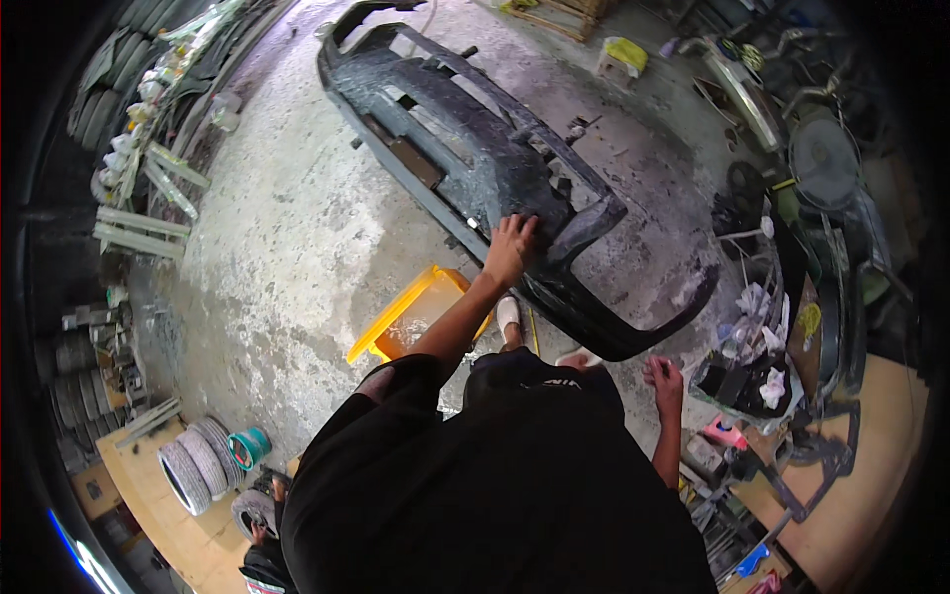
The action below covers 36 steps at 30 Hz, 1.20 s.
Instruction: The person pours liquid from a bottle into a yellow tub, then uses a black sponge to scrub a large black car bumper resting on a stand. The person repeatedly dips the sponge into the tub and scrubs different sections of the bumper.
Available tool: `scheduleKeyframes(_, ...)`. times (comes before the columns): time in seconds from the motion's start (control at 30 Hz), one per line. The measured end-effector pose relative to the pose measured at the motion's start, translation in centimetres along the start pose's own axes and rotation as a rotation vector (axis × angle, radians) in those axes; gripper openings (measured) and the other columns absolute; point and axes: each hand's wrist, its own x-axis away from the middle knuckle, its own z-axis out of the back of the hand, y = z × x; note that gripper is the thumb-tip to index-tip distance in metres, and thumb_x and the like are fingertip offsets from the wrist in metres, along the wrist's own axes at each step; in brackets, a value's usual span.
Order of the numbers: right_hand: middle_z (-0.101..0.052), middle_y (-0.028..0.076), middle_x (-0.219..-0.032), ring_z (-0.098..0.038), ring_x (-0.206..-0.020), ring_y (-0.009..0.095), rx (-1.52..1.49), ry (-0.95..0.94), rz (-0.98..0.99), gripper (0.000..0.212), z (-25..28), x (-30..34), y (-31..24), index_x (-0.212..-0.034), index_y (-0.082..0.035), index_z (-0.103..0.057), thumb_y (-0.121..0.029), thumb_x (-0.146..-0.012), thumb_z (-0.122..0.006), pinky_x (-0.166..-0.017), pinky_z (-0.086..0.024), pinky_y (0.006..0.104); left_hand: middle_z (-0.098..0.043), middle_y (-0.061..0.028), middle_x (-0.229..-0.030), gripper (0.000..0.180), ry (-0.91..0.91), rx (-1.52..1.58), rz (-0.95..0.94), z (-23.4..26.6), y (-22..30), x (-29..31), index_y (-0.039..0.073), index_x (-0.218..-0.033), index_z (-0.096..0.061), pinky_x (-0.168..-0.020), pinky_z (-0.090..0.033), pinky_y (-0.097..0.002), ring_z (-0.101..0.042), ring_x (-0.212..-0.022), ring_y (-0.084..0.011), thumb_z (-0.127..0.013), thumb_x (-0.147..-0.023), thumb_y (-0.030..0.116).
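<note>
A black car bumper (pixel 475 148), scuffed and streaked with grey, lies diagonally across the middle. Its near right end curves round in front of me. My left hand (pixel 512 247) rests on the bumper's surface with its fingers spread; whether anything lies under the palm is hidden. Away from the bumper, my right hand (pixel 665 378) hangs low at my right side. Its fingers are loosely bent and partly apart, and nothing shows in them. Close by my left forearm stands a yellow-rimmed tub (pixel 396 307), partly hidden by the arm.
Tyres (pixel 203 465) and a teal bucket (pixel 249 447) stand at lower left, beside another person's hand (pixel 259 533). A bag of rubbish (pixel 752 366) and metal parts (pixel 821 158) crowd the right. A box with a yellow cover (pixel 623 57) sits at the back.
</note>
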Motion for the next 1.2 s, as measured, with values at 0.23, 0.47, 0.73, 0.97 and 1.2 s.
scheduleKeyframes(0.23, -0.071, 0.007, -0.111, -0.069, -0.1, 0.014, -0.092, -0.274, 0.189, 0.027, -11.1, -4.1, -17.4, -0.124, -0.001, -0.066, -0.013, -0.1, -0.065, -0.087, -0.057, 0.0285, -0.07, -0.0024, -0.113, 0.033, -0.269, 1.721, 0.692, 4.5, 3.1, 0.3, 0.003, -0.132, -0.064, -0.085, -0.053, -0.0266, -0.068, -0.098, -0.0114, -0.066, -0.101, 0.016)
scheduleKeyframes(0.47, -0.069, 0.006, -0.115, -0.067, -0.103, 0.015, -0.339, -0.354, 0.21, 0.038, -17.1, -7.5, -24.3, -0.133, -0.001, -0.062, -0.011, -0.097, -0.07, -0.09, -0.057, 0.0288, -0.068, -0.0073, -0.123, 0.039, -0.374, 2.112, 0.613, 4.6, 6.7, 3.0, 0.002, -0.139, -0.056, -0.093, -0.054, -0.0292, -0.066, -0.108, -0.0144, -0.059, -0.104, 0.016)
scheduleKeyframes(0.73, -0.07, 0.005, -0.104, -0.066, -0.09, 0.012, -0.12, -0.241, 0.308, 0.032, -16.6, -8.9, -24.3, -0.118, -0.001, -0.068, -0.013, -0.09, -0.079, -0.085, -0.055, 0.0258, -0.067, -0.0057, -0.123, 0.042, -0.384, 1.939, 0.676, 6.9, 8.6, 2.5, 0.005, -0.143, -0.053, -0.089, -0.054, -0.0294, -0.066, -0.108, -0.0155, -0.059, -0.104, 0.018)
scheduleKeyframes(0.97, -0.07, 0.006, -0.108, -0.066, -0.098, 0.013, -0.301, -0.297, 0.268, 0.038, -15.5, -8.2, -24.6, -0.124, 0.001, -0.065, -0.01, -0.09, -0.079, -0.088, -0.056, 0.0288, -0.069, -0.0028, -0.115, 0.036, -0.404, 1.922, 0.648, 6.4, 9.3, 1.8, 0.005, -0.137, -0.057, -0.083, -0.053, -0.0263, -0.066, -0.099, -0.0113, -0.059, -0.105, 0.02)
scheduleKeyframes(1.2, -0.072, 0.004, -0.102, -0.067, -0.093, 0.012, -0.277, -0.305, 0.267, 0.035, -14.4, -8.4, -24.0, -0.123, 0.001, -0.069, -0.01, -0.091, -0.078, -0.084, -0.056, 0.0281, -0.068, -0.0014, -0.1, 0.032, -0.441, 1.934, 0.589, 5.9, 9.8, 1.6, 0.006, -0.127, -0.061, -0.073, -0.051, -0.0238, -0.063, -0.08, -0.0101, -0.054, -0.107, 0.029)
